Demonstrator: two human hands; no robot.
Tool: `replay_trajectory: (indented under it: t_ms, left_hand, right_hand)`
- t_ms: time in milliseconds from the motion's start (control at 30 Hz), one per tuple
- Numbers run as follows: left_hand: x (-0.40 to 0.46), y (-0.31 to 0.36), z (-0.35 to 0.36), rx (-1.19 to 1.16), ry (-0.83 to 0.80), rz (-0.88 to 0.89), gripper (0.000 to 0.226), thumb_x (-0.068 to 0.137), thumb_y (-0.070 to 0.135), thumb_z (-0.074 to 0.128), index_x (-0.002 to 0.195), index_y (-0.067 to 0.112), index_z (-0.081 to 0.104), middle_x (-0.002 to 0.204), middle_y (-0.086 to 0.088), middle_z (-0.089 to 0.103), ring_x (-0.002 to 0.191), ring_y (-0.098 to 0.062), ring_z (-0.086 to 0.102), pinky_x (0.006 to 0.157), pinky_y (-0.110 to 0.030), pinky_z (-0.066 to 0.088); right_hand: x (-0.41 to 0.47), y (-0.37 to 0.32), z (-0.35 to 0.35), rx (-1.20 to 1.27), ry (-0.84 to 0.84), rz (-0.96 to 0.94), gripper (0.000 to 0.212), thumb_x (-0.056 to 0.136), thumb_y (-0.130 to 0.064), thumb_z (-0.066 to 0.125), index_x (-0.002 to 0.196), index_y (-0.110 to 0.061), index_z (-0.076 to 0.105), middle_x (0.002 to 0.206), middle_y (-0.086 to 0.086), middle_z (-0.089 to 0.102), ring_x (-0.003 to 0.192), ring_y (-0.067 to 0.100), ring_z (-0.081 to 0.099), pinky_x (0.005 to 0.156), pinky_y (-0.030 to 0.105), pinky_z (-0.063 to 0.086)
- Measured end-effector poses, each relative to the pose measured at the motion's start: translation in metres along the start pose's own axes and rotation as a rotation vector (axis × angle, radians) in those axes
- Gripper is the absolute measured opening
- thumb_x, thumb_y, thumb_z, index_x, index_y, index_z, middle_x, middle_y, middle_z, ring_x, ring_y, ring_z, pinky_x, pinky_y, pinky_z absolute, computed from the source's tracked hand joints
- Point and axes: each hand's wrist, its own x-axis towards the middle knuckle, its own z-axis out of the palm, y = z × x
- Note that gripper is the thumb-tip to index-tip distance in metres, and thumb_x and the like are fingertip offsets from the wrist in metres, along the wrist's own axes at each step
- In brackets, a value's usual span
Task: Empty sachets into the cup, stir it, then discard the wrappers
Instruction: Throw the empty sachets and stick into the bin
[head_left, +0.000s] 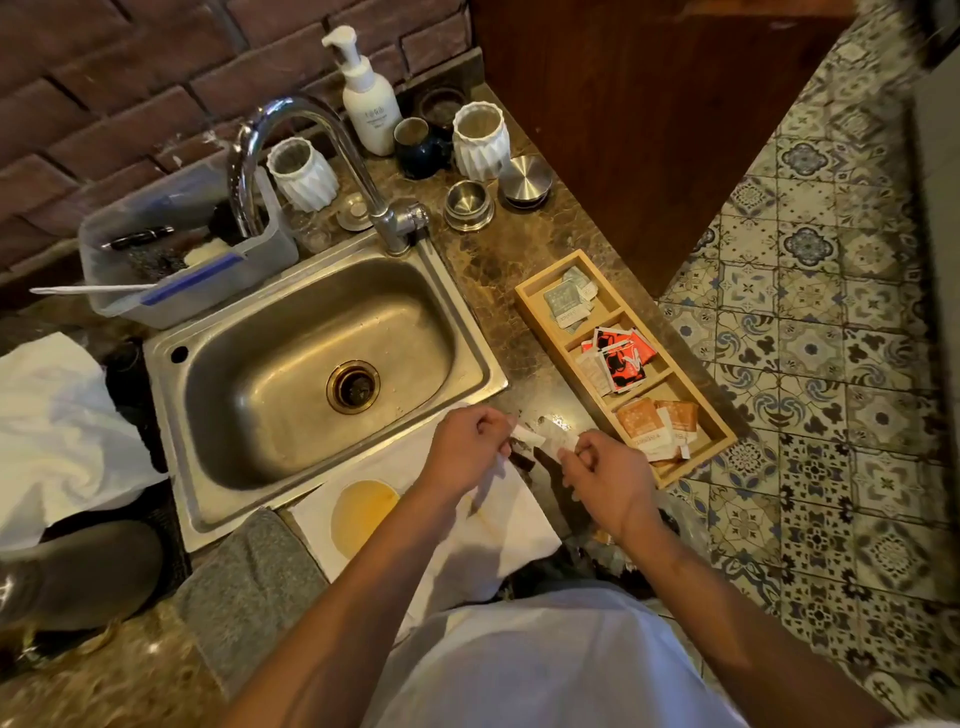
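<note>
— So, what do we have in our hands?
— Our left hand (467, 447) and right hand (605, 475) both have their fingers curled, pinching a small white sachet (545, 441) between them, one at each end, above the front edge of the counter (498, 260).
— And the cup?
— The cup (363, 512) sits just below our left forearm, on a white cloth (498, 535) in front of the sink (322, 353). We see pale amber liquid in it. Our forearm covers its right edge.
— What crowds the counter around us?
— Just right of our hands lies a wooden tray (535, 306) with three compartments: grey-green packets in the far one, red and black ones in the middle, orange ones in the near one. Our right hand overlaps its near corner.
— Further back?
— A curved tap (311, 150) rises behind the sink, a white pump bottle (369, 104) beyond it, two white ribbed holders (480, 140), a dark mug (418, 145) and two metal pieces (467, 205). A clear plastic tub (182, 244) stands left of the tap.
</note>
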Motion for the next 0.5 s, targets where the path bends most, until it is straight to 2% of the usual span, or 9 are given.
replay_trajectory:
  t_ms: [67, 233, 367, 500]
  left_hand:
    - [-0.007, 0.005, -0.009, -0.084, -0.002, 0.003, 0.019, 0.099, 0.023, 0.066, 0.083, 0.016, 0.074, 0.061, 0.005, 0.070, 0.048, -0.003, 0.054, 0.057, -0.028, 0.044]
    - [-0.022, 0.018, -0.036, -0.221, -0.029, 0.037, 0.012, 0.098, 0.018, 0.069, 0.092, 0.009, 0.075, 0.071, -0.008, 0.077, 0.044, -0.008, 0.051, 0.045, -0.018, 0.042]
    - [-0.034, 0.021, -0.051, -0.275, -0.046, 0.041, 0.010, 0.097, 0.016, 0.069, 0.096, 0.009, 0.076, 0.080, -0.011, 0.080, 0.046, -0.010, 0.054, 0.045, -0.017, 0.042]
    - [-0.043, 0.022, -0.059, -0.294, -0.042, 0.086, 0.010, 0.097, 0.015, 0.069, 0.098, 0.009, 0.077, 0.085, -0.012, 0.081, 0.050, -0.013, 0.059, 0.045, -0.021, 0.043]
  right_hand:
    - [-0.001, -0.006, -0.003, 0.042, 0.002, -0.038, 0.021, 0.095, -0.039, 0.064, 0.081, -0.023, 0.061, 0.069, -0.004, 0.073, 0.062, 0.013, 0.070, 0.067, 0.040, 0.060]
    - [-0.003, -0.018, -0.010, 0.159, -0.030, -0.130, 0.014, 0.094, -0.036, 0.068, 0.084, -0.028, 0.063, 0.070, -0.008, 0.074, 0.057, 0.002, 0.069, 0.062, 0.031, 0.061]
    - [-0.010, -0.026, -0.016, 0.251, -0.066, -0.183, 0.011, 0.096, -0.036, 0.066, 0.089, -0.040, 0.060, 0.076, -0.020, 0.075, 0.056, 0.001, 0.070, 0.055, 0.014, 0.052]
    - [-0.018, -0.032, -0.021, 0.292, -0.039, -0.237, 0.014, 0.097, -0.032, 0.066, 0.088, -0.041, 0.060, 0.075, -0.019, 0.075, 0.054, 0.005, 0.070, 0.051, 0.014, 0.052]
